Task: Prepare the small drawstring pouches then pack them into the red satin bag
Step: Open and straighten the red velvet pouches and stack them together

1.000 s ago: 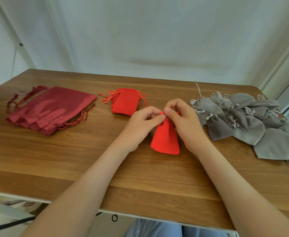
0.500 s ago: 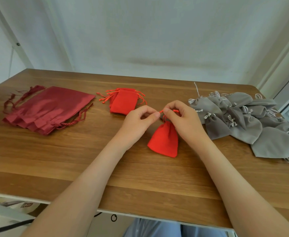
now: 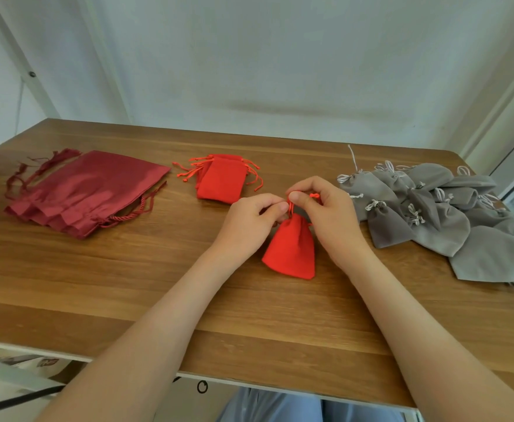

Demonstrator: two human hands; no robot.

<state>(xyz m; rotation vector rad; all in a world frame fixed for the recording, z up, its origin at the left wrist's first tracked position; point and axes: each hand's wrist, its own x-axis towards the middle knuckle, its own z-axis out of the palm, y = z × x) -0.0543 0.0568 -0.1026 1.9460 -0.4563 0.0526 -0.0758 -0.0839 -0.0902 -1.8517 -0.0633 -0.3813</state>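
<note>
Both grips meet at the neck of the small red pouch [image 3: 292, 251], near the middle of the bench [image 3: 127, 284]. The left grip [image 3: 249, 217] is curled, thumb and forefinger pinching at the gathered neck from the left. The right grip [image 3: 331, 214] is curled too, thumb and fingers pinching the red cord [image 3: 290, 205] just above the neck. The pouch lies from the grips toward me — neck at the far end between my fingertips, closed bottom at the near end on the wood. Its long axis runs far to near, leaning a little to my right. The body fans out below the neck, so I judge the mouth is drawn in and I am at the cinching or tying step for this one.

The next move turns on this, as I read it: the cord leaves the neck on the side away from the body, so any pull has to go up and apart, with the body kept low. After that the pouch has to travel left — the red satin bag [image 3: 88, 190] lies well apart at the far left of the bench, beyond the stack of red pouches [image 3: 222, 184]. That makes the left grip the nearer one for the carry. The grey pouches [image 3: 438, 214] are heaped just beside the right grip, on its outer side
</note>
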